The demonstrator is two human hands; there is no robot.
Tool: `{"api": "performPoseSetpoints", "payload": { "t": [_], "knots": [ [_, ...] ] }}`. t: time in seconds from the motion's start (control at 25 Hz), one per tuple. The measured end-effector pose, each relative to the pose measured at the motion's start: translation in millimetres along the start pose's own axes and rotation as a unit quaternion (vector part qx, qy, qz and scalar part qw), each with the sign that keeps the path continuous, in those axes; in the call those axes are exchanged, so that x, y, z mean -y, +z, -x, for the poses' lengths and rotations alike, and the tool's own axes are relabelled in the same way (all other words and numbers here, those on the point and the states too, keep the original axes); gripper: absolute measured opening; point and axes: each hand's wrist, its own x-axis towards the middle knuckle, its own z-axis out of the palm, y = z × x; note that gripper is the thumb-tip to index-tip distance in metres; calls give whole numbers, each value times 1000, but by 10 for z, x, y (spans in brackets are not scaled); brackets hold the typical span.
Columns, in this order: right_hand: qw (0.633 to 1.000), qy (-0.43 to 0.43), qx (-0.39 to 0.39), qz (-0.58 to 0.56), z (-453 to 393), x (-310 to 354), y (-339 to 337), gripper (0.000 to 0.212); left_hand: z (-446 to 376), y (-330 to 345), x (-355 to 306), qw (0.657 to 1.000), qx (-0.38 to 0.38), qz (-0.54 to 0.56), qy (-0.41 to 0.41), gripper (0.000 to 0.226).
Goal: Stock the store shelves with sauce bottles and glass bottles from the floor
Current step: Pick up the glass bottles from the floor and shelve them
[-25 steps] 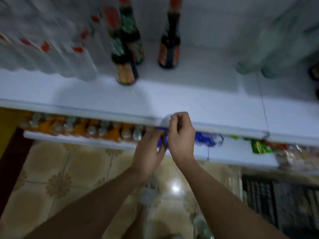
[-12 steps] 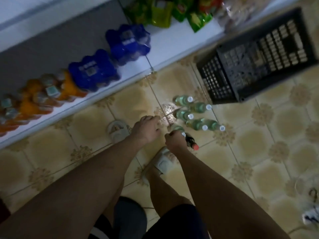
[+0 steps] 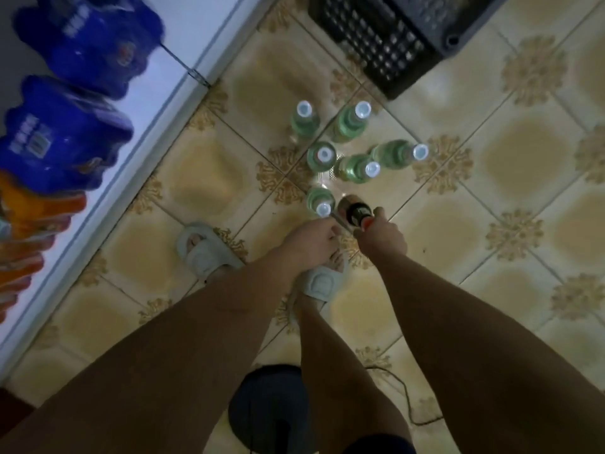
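Observation:
Several green glass bottles [image 3: 357, 168] with white caps stand clustered on the tiled floor. The nearest green bottle [image 3: 320, 200] stands just ahead of my left hand [image 3: 311, 240], whose curled fingers sit right below its cap; the frame does not show a grip. Beside it is a dark sauce bottle [image 3: 355, 212] with a red cap. My right hand [image 3: 382, 236] is closed around its neck, and its base looks to be on or just above the floor.
A black plastic crate [image 3: 386, 44] lies beyond the bottles. The white bottom shelf [image 3: 137, 132] runs along the left, holding blue shrink-wrapped packs [image 3: 68, 139] and orange drink bottles [image 3: 29, 224]. My slippered feet [image 3: 206, 253] stand just behind my hands. A thin cable [image 3: 406, 401] trails on the floor.
My view dropped from the upper shelf to the floor. Both hands came down to the bottles; my right hand closed on the sauce bottle and my left hand moved right to the nearest green bottle.

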Motion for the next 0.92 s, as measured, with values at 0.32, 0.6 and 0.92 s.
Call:
{"api": "performPoseSetpoints", "payload": {
  "t": [0.32, 0.6, 0.92],
  "knots": [
    [994, -79, -70, -18, -177, -162, 245, 38, -199, 355, 33, 998, 13, -60, 4, 36],
    [988, -152, 9, -22, 209, -244, -766, 31, 124, 212, -337, 997, -37, -51, 46, 71],
    [964, -266, 5, 16, 1023, -160, -1895, 42, 358, 267, -899, 976, -102, 177, 75, 64]
  ]
}}
